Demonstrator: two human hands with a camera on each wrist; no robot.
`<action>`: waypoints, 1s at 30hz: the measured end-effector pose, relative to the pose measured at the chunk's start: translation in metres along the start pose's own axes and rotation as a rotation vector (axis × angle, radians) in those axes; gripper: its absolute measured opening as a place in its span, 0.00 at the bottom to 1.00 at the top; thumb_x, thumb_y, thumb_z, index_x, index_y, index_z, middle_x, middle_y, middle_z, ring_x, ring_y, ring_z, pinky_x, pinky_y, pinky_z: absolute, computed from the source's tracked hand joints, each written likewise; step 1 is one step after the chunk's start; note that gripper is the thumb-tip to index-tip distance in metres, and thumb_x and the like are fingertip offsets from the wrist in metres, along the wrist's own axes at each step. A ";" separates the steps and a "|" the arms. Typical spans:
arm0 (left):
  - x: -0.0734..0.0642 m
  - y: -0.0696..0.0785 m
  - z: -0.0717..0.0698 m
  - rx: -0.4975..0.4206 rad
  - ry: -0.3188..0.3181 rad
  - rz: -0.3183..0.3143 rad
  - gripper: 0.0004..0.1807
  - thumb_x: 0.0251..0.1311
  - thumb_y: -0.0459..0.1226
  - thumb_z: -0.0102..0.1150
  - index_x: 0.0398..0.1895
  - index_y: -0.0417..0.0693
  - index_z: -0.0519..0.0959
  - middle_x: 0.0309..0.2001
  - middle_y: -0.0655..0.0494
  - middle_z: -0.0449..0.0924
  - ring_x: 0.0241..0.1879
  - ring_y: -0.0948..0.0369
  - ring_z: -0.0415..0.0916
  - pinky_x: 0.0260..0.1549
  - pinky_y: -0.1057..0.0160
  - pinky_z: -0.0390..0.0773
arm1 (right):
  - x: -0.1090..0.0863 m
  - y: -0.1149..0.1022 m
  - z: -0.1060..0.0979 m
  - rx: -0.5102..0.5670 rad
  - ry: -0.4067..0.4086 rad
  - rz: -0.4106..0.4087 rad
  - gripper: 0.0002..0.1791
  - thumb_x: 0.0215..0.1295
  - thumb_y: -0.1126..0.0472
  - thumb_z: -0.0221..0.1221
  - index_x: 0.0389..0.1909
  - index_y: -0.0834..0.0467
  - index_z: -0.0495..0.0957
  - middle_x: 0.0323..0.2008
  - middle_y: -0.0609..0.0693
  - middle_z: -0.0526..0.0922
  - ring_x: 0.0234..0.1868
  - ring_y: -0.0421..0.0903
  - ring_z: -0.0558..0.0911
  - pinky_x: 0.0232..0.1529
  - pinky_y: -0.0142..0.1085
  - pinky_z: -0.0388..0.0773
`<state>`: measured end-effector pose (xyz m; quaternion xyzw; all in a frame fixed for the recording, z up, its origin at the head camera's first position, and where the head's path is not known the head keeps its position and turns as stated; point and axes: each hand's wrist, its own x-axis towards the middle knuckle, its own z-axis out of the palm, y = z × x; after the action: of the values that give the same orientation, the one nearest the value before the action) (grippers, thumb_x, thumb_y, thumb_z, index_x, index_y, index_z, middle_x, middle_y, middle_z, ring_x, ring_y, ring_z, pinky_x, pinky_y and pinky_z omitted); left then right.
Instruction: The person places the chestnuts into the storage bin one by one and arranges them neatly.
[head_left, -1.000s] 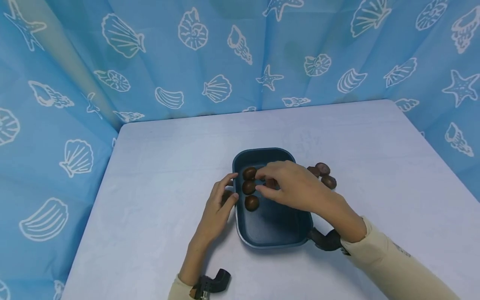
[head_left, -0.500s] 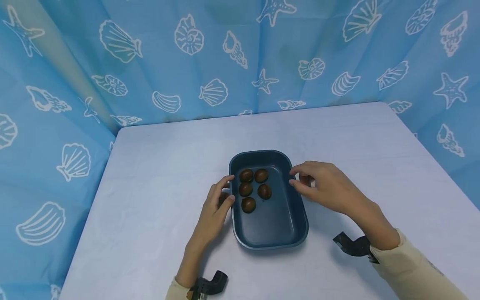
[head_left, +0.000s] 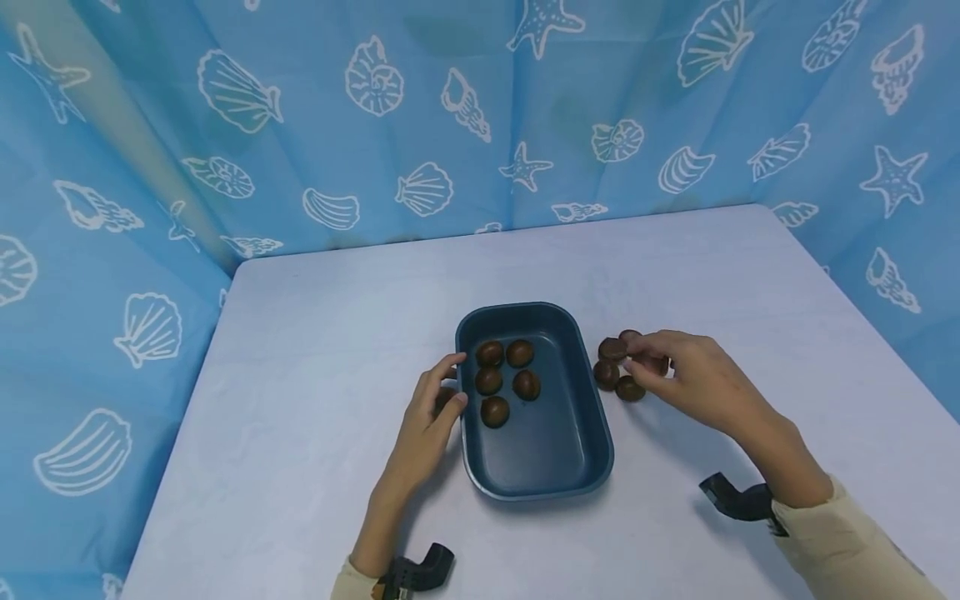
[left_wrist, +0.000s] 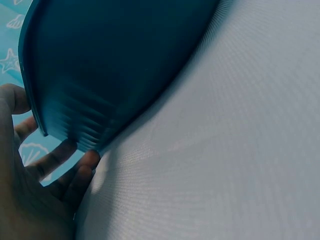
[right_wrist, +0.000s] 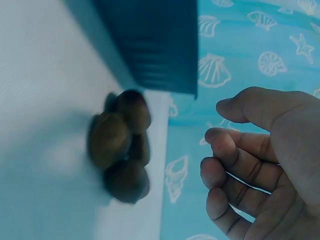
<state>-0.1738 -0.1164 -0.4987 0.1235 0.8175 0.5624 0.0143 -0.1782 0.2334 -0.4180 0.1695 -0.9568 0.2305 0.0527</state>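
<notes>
A dark blue rectangular tray (head_left: pixel 540 467) lies on the table in the head view, with several brown chestnuts (head_left: pixel 527 385) toward its far left side. My left hand (head_left: pixel 427 433) rests its fingertips against the tray's left side; the left wrist view has the fingertips touching the outer wall (left_wrist: pixel 115 60). Right of the tray is a cluster of more chestnuts (head_left: pixel 606 374). Over that cluster hovers my right hand (head_left: pixel 693 375), partly covering it. In the right wrist view the fingers are loosely bent, apart from the chestnuts (right_wrist: pixel 110 140), with nothing held.
A white cloth covers the table (head_left: pixel 337 350). Blue curtains (head_left: pixel 300 125) with white seashell prints hang behind it and at both sides. Each wrist wears a black camera mount, such as the one on the right (head_left: pixel 738 500).
My right hand has moved from over the tray, past its right edge, to the cluster of chestnuts. The chestnuts inside the tray are now uncovered. My left hand stays at the tray's side.
</notes>
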 end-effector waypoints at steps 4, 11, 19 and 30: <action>0.001 0.000 0.001 0.000 -0.003 -0.001 0.26 0.75 0.47 0.48 0.73 0.75 0.62 0.62 0.56 0.67 0.55 0.56 0.72 0.53 0.50 0.74 | -0.005 0.011 0.002 -0.015 -0.010 0.047 0.08 0.65 0.61 0.65 0.43 0.60 0.84 0.23 0.42 0.75 0.26 0.42 0.71 0.23 0.35 0.68; 0.001 -0.001 0.001 0.011 0.005 -0.005 0.26 0.75 0.46 0.48 0.73 0.75 0.62 0.62 0.55 0.68 0.54 0.55 0.73 0.53 0.49 0.74 | -0.009 0.027 0.006 -0.034 -0.031 0.083 0.10 0.64 0.60 0.66 0.43 0.60 0.83 0.22 0.43 0.72 0.22 0.41 0.68 0.22 0.36 0.66; 0.000 0.000 0.001 0.018 0.008 -0.009 0.26 0.74 0.47 0.48 0.73 0.77 0.62 0.62 0.56 0.68 0.54 0.56 0.73 0.52 0.50 0.75 | -0.011 0.039 0.012 -0.053 -0.055 0.123 0.15 0.62 0.59 0.67 0.46 0.64 0.82 0.21 0.44 0.72 0.22 0.42 0.68 0.21 0.36 0.66; 0.000 0.001 0.002 0.015 0.010 0.008 0.26 0.75 0.47 0.48 0.73 0.75 0.62 0.61 0.55 0.68 0.53 0.55 0.73 0.53 0.49 0.75 | -0.012 0.052 0.019 -0.022 -0.083 0.171 0.17 0.62 0.57 0.68 0.46 0.65 0.81 0.20 0.44 0.72 0.22 0.42 0.69 0.20 0.37 0.65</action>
<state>-0.1732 -0.1147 -0.4989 0.1241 0.8212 0.5570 0.0072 -0.1859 0.2717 -0.4593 0.0961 -0.9716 0.2163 -0.0048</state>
